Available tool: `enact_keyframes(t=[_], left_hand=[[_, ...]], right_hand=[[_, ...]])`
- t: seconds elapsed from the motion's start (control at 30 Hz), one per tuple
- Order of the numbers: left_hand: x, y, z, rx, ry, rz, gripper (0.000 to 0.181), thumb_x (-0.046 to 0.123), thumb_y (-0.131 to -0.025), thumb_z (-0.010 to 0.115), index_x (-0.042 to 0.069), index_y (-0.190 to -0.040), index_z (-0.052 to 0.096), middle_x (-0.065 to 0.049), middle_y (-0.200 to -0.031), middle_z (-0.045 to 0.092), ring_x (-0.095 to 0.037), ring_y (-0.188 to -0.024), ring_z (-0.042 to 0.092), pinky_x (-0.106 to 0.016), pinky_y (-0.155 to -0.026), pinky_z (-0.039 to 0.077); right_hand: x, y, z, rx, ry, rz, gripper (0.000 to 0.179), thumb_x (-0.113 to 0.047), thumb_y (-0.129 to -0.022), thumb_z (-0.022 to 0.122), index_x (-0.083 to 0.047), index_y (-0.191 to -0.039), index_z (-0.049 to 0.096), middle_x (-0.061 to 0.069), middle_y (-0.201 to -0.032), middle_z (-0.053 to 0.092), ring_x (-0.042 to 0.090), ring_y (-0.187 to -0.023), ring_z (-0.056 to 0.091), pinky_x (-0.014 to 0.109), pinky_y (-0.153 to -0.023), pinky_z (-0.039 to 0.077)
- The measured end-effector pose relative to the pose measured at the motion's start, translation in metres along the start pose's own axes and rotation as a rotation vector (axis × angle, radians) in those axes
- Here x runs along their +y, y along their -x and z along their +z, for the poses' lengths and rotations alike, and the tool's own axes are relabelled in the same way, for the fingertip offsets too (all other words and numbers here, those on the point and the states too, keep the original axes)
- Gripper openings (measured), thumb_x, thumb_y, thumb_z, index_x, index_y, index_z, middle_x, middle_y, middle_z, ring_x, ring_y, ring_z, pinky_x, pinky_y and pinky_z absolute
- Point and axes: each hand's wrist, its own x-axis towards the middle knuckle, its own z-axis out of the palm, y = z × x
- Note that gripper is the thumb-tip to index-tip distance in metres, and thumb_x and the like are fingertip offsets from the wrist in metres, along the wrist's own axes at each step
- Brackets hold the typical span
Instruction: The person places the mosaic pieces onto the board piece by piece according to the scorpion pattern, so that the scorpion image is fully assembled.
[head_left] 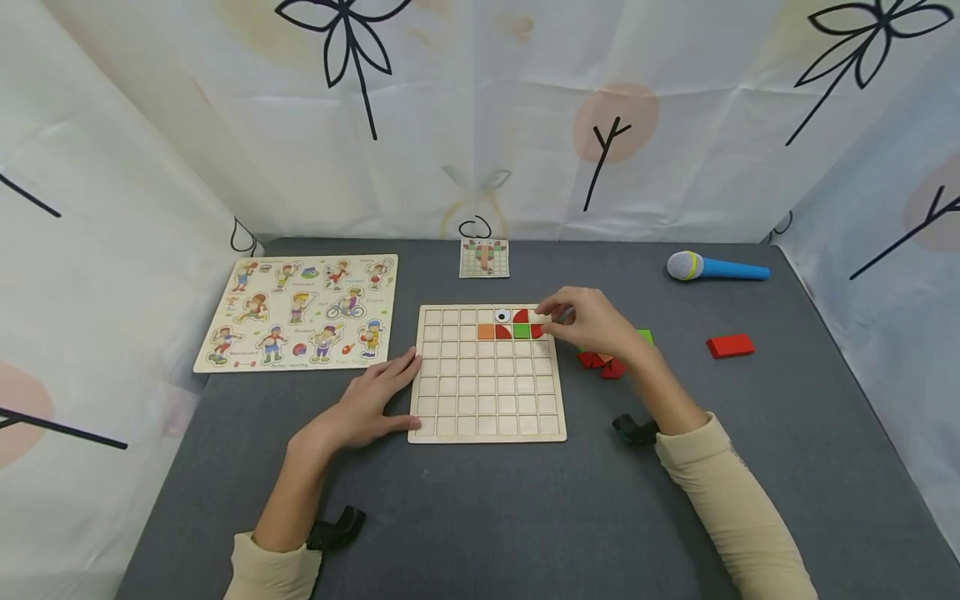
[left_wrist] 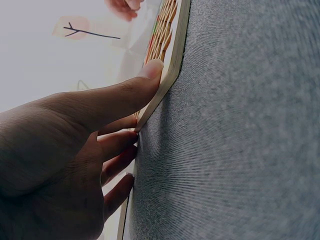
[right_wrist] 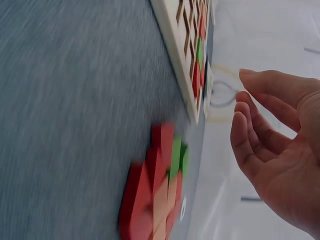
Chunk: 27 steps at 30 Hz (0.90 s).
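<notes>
A wooden grid board [head_left: 486,403] lies at the middle of the table. Along its top right cells sit an orange square [head_left: 486,332], a white piece with a black dot [head_left: 502,317], a green square [head_left: 521,331] and several red quarter-round pieces [head_left: 503,332]. My left hand [head_left: 371,400] steadies the board's left edge, thumb low and fingers higher up. Over the top right corner hovers my right hand [head_left: 588,321], fingertips close together above the board. In the right wrist view no piece shows between those fingers. Below that hand, a pile of red, green and orange pieces [right_wrist: 150,185] is partly hidden in the head view.
A picture puzzle board [head_left: 315,287] lies at the back left. Behind the grid board stands a small pattern card [head_left: 484,259]. Toward the right are a toy microphone [head_left: 723,267] and a red block [head_left: 731,346]. A printed curtain [head_left: 480,108] closes off the back.
</notes>
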Motion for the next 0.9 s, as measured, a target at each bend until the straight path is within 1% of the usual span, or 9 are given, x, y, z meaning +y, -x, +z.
enact_keyframes(t=[0.1,0.2,0.27,0.4,0.47,0.63,0.8,0.9], left_hand=[[0.0,0.0,0.0,-0.004,0.001,-0.001,0.095,0.035,-0.097,0.083,0.007,-0.172,0.03,-0.016,-0.182,0.022,-0.048,-0.163,0.029,-0.077,-0.121,0.028],[0.0,0.0,0.0,-0.011,0.001,-0.004,0.095,0.035,-0.097,0.082,0.008,-0.172,0.029,-0.015,-0.183,0.021,-0.047,-0.163,0.028,-0.076,-0.121,0.028],[0.0,0.0,0.0,-0.011,-0.002,-0.005,0.095,0.035,-0.098,0.082,0.008,-0.172,0.029,-0.015,-0.183,0.021,-0.047,-0.163,0.029,-0.076,-0.122,0.028],[0.0,0.0,0.0,-0.01,-0.007,-0.002,0.095,0.035,-0.097,0.082,0.008,-0.172,0.029,-0.015,-0.183,0.022,-0.047,-0.163,0.029,-0.076,-0.122,0.029],[0.0,0.0,0.0,-0.009,-0.007,-0.001,0.095,0.035,-0.097,0.082,0.008,-0.172,0.029,-0.015,-0.183,0.022,-0.048,-0.163,0.029,-0.076,-0.121,0.029],[-0.001,0.0,0.0,-0.013,-0.005,0.002,0.095,0.035,-0.098,0.082,0.007,-0.172,0.029,-0.015,-0.183,0.021,-0.048,-0.163,0.028,-0.076,-0.121,0.029],[-0.001,0.001,0.001,-0.011,-0.003,0.002,0.095,0.035,-0.098,0.082,0.008,-0.172,0.029,-0.015,-0.183,0.021,-0.047,-0.163,0.028,-0.076,-0.122,0.029],[-0.001,0.001,0.0,-0.009,-0.002,0.001,0.095,0.035,-0.098,0.082,0.008,-0.172,0.029,-0.015,-0.183,0.021,-0.047,-0.163,0.028,-0.076,-0.121,0.029]], right_hand=[[0.014,0.008,-0.008,0.028,-0.015,0.027,0.027,-0.005,-0.098,0.078,0.002,-0.124,0.078,0.02,-0.121,0.078,0.034,-0.108,0.073,0.054,-0.095,0.06],[0.027,0.015,-0.017,0.049,-0.014,0.061,0.027,-0.006,-0.098,0.078,0.002,-0.124,0.078,0.021,-0.121,0.078,0.034,-0.107,0.072,0.053,-0.096,0.06],[0.033,0.02,-0.022,0.057,-0.005,0.087,0.027,-0.007,-0.099,0.077,0.002,-0.125,0.078,0.021,-0.12,0.078,0.033,-0.106,0.073,0.049,-0.095,0.061],[0.046,0.027,-0.03,0.069,0.026,0.136,0.028,-0.008,-0.099,0.077,0.002,-0.125,0.078,0.024,-0.118,0.078,0.035,-0.102,0.074,0.037,-0.088,0.063],[0.051,0.028,-0.033,0.069,0.046,0.161,0.028,-0.01,-0.099,0.078,0.003,-0.125,0.078,0.024,-0.117,0.078,0.034,-0.1,0.074,0.033,-0.085,0.059],[0.064,0.029,-0.037,0.039,0.086,0.206,0.028,-0.012,-0.099,0.079,0.003,-0.121,0.079,0.022,-0.109,0.079,0.026,-0.094,0.069,0.03,-0.079,0.05],[0.071,0.029,-0.039,0.03,0.093,0.219,0.025,-0.014,-0.098,0.079,0.002,-0.117,0.08,0.02,-0.104,0.08,0.017,-0.086,0.069,0.027,-0.074,0.051],[0.071,0.027,-0.04,0.033,0.091,0.225,0.024,-0.015,-0.098,0.079,0.001,-0.115,0.081,0.02,-0.103,0.081,0.015,-0.084,0.069,0.025,-0.072,0.051]])
